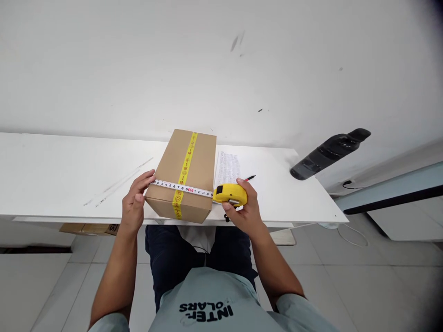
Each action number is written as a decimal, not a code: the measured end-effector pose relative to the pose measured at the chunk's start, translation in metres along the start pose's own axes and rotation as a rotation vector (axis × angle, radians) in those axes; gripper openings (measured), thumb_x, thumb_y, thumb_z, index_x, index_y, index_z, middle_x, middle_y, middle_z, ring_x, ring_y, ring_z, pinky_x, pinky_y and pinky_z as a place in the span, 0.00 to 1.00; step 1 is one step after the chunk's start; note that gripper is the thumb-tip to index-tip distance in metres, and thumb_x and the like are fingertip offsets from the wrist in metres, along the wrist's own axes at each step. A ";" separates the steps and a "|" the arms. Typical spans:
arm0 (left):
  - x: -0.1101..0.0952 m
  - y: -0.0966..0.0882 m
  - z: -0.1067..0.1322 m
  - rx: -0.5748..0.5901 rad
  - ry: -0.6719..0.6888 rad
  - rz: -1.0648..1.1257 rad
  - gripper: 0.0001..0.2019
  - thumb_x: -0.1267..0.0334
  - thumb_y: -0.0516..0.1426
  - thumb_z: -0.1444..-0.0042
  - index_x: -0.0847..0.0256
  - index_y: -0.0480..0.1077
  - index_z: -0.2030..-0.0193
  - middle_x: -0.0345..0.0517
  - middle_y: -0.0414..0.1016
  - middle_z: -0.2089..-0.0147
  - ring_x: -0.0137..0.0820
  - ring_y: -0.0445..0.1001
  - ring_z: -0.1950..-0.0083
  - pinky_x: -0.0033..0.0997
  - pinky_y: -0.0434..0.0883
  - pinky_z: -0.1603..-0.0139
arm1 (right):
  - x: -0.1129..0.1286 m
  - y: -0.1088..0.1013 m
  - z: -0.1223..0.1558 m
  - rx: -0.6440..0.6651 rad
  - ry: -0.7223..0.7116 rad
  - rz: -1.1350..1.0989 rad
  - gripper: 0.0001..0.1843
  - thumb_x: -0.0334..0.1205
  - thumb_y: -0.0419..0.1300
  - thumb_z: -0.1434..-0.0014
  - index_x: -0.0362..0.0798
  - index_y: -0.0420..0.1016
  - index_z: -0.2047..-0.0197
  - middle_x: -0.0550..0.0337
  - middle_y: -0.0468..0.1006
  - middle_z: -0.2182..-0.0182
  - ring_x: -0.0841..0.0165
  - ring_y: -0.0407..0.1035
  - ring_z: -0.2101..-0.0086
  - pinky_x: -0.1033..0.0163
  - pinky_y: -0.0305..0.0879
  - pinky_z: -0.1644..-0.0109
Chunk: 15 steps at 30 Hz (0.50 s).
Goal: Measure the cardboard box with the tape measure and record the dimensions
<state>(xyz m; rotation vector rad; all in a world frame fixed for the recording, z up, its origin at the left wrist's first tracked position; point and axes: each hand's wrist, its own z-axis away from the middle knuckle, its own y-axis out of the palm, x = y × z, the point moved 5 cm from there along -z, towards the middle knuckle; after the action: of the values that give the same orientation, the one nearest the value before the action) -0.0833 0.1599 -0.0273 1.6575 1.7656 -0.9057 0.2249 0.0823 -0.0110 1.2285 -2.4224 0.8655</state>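
A brown cardboard box (194,159) with a yellow tape stripe lies on the white table (62,170). A white measuring tape blade (173,186) is stretched across the box's near top edge. My left hand (135,200) pinches the blade's end against the box's left corner. My right hand (244,210) grips the yellow tape measure case (230,193) just right of the box.
A printed sheet of paper (227,167) and a pen (249,178) lie right of the box. A black cylindrical object (328,152) sits at the table's far right. Flat cardboard (88,228) lies on the floor under the table. A white wall stands behind.
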 end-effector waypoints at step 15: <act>-0.047 -0.019 0.021 -0.371 0.271 -0.390 0.05 0.66 0.68 0.43 0.55 0.80 0.60 0.43 0.84 0.57 0.40 0.83 0.53 0.51 0.78 0.47 | 0.045 0.013 0.009 -0.187 -0.302 -0.026 0.53 0.53 0.71 0.41 0.54 0.47 0.22 0.64 0.74 0.73 0.68 0.66 0.79 0.63 0.65 0.77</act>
<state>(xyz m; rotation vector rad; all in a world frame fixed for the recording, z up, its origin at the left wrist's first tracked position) -0.0995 0.1136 -0.0018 1.2631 2.3305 -0.4755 0.1879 0.0537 -0.0002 1.3999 -2.6388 0.4587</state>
